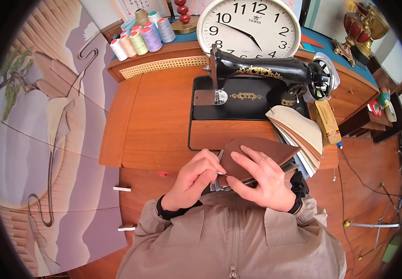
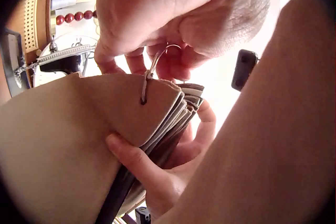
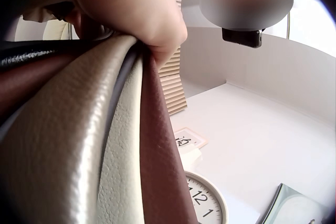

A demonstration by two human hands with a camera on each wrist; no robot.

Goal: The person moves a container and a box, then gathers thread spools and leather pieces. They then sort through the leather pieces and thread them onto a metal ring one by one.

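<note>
A fan of leather swatches [image 1: 261, 156], brown on top, lies between the two hands at the table's front edge. In the left wrist view a metal ring [image 2: 152, 69] passes through a hole near the corner of the swatches. My left hand [image 1: 195, 177] pinches the ring with its fingertips. My right hand [image 1: 263, 181] grips the stack at the same corner, its thumb [image 2: 134, 158] pressed on one face and other fingers behind. Seen in the right wrist view, the swatches [image 3: 121, 145] hang in gold, cream and reddish-brown layers below the right hand.
A black sewing machine [image 1: 261, 69] stands on the wooden table [image 1: 159, 116], a wall clock [image 1: 247, 21] behind it. Thread cones [image 1: 140, 39] line the back left. A yellow box [image 1: 326, 122] sits at the right, and a painted screen [image 1: 71, 153] stands at the left.
</note>
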